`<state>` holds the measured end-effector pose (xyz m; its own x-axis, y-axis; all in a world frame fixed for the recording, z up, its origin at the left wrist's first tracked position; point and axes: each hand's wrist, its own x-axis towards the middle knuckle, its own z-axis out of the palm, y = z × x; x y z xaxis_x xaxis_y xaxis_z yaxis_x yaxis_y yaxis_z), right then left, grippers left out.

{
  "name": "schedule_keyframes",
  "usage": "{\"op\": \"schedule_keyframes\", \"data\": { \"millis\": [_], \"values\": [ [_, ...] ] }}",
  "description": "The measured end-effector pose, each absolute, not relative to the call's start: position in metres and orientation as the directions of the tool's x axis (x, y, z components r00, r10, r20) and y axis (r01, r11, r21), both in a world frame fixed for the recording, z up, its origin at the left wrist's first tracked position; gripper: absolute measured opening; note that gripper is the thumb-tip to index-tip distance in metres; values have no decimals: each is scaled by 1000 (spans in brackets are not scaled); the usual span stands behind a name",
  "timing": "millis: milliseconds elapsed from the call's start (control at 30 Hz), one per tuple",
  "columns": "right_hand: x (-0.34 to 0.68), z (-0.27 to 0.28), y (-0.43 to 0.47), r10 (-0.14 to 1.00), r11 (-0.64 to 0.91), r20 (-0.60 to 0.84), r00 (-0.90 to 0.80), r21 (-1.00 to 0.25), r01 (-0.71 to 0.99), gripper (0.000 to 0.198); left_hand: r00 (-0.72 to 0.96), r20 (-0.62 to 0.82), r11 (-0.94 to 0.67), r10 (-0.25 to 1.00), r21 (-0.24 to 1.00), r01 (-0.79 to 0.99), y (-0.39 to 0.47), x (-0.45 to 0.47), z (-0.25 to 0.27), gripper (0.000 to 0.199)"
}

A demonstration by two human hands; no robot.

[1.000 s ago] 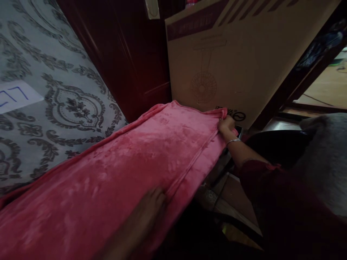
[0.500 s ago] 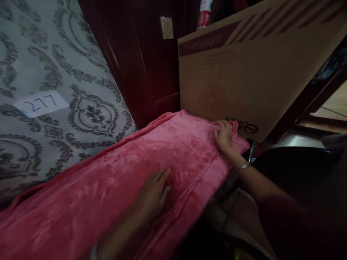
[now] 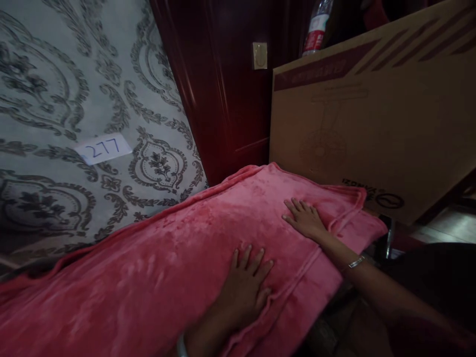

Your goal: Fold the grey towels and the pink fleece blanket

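A pink plush blanket (image 3: 156, 277) lies spread in a long layered stack, its folded edges showing along the near side and at the far right end. My left hand (image 3: 243, 287) rests palm down on its top, fingers spread. Farther along, my right hand (image 3: 304, 219) presses flat on the blanket near the right end, fingers apart, with a bracelet (image 3: 356, 262) on that wrist. Neither hand grips the cloth. What supports the blanket is mostly hidden under it.
Beyond the blanket's far end stands a large cardboard box (image 3: 372, 129), with a plastic bottle (image 3: 316, 32) behind its top edge. Patterned wallpaper (image 3: 107, 69) with a paper marked 277 (image 3: 105, 148) lines the left. A dark red wood panel (image 3: 223, 89) adjoins it. Something dark (image 3: 435, 277) is at right.
My right hand has come back from the blanket's far edge and now lies flat on top. The left hand's fingers have spread wider. The view has shifted left.
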<state>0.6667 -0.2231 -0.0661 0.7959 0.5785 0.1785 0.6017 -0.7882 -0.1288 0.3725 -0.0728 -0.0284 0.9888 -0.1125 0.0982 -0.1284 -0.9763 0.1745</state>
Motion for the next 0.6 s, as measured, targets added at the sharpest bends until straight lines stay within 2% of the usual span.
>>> {"op": "schedule_keyframes", "data": {
  "millis": [167,267,367,500,600],
  "values": [
    [670,-51,-221,583,-791,112,804,-148,594,66,983,10,-935,-185,307,-179,-68,379,-16,60],
    [690,-32,-212,593,-753,105,798,-277,596,49,987,49,-890,-153,428,-159,-46,400,1,38],
    [723,-13,-190,555,-716,176,813,-396,575,41,975,205,-904,86,427,-11,1,425,17,38],
    [773,0,-154,475,-703,243,846,-473,531,50,870,293,-917,397,172,360,79,436,19,35],
    [808,0,-134,394,-696,265,880,-540,474,54,751,328,-811,573,98,576,121,427,4,40]
  ]
}}
